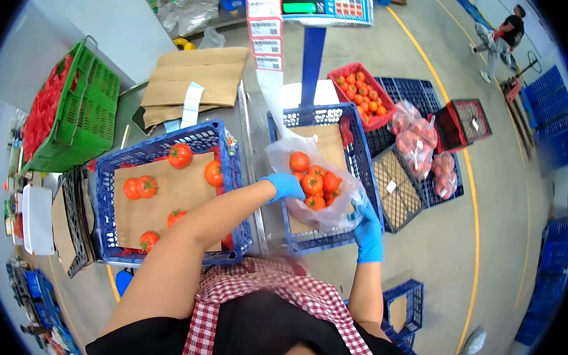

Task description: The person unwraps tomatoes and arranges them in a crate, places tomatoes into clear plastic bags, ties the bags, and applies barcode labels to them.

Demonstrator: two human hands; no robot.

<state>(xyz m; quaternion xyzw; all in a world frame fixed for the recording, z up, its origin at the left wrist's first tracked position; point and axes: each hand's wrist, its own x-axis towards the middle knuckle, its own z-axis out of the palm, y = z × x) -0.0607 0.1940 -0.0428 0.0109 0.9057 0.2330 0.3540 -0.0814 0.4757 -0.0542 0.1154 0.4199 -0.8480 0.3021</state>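
A clear plastic bag (333, 221) with several red tomatoes (313, 183) in it lies in the blue crate (371, 163) under the scale. My left hand (284, 188), in a blue glove, is at the bag's left side beside the tomatoes; its fingertips are partly hidden. At the bag's right edge, my right hand (366, 229), also blue-gloved, has its fingers closed on the plastic. Left of this, a second blue crate (104, 196) lined with cardboard holds several loose tomatoes (180, 155), partly behind my left arm.
A scale display (321, 3) stands on a blue post ahead, beside a strip of labels (266, 46). A red crate of tomatoes (385, 118) and bagged tomatoes (416, 146) sit at the right. A green crate (90, 107) is at the left. A person (511, 32) is far back right.
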